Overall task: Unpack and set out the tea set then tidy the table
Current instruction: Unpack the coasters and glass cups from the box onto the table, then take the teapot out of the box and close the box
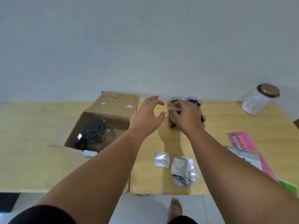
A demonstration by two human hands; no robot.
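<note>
Step in hand: setting out the small glass cups (193, 100) at the far edge of the tabletop (40, 159), near the wall.
Right hand (186, 115): curled down over the nearest cup, fingers pinching what looks like its rim; the hand hides most of the glass, so the grip is probably closed on it, not certainly.
Left hand (148, 113): released, fingers spread and curved, hovering just beside the cups and holding nothing.
Teapot (95, 133): glass with a dark lid, not yet unpacked, sitting inside the open cardboard box (111, 107) on the left.
Packets (178, 165): silvery sachets lying loose on the near tabletop, well apart from the cups.
Other things: a white jar (260, 98) at far right, pink booklets (249, 151) along the right edge.
Risk: the cups stand touching or nearly so; setting one down could knock a neighbour, tipping or chipping it.
Second risk: the left forearm crosses beside the box, so a careless pull back could catch a flap and jolt the teapot.
</note>
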